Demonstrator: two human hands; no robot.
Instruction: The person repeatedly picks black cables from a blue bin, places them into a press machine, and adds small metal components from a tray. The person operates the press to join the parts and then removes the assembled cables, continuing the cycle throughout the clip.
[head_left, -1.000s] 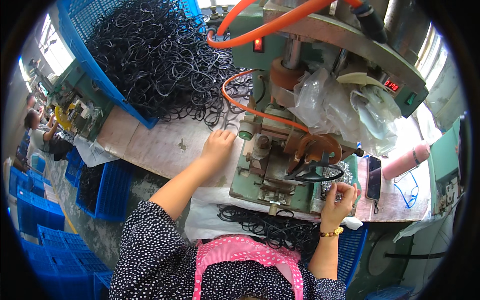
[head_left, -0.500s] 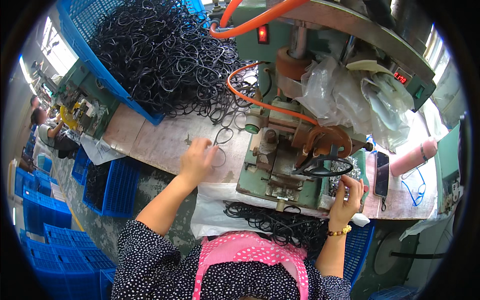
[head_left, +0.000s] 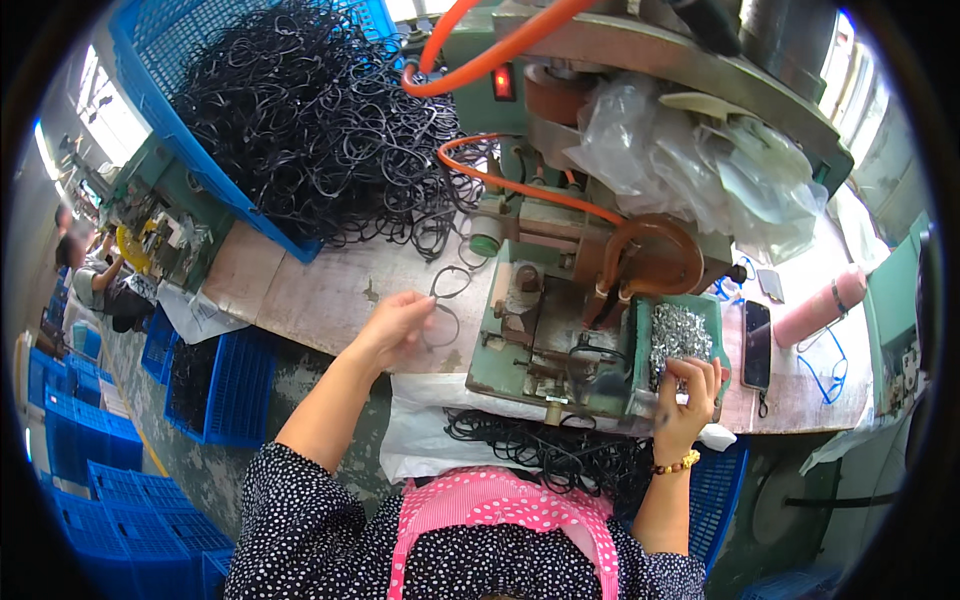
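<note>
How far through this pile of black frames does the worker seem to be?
Done: a small heap of black frames lies at the worker's lap. In hand: the left hand holds one frame; the right hand picks at the tray of small metal parts. Left: the large pile spilling from the blue crate.

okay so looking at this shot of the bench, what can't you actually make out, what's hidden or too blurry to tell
Head view:
- Right hand: its fingertips dip into the green tray of small metal parts; whether they pinch one is hidden by the fingers.
- Left hand: touches a black frame; the grip is too small to judge.
- Blue crate of black frames: its top is cut off by the picture's rim.
- Machine top: cut off too.
</note>
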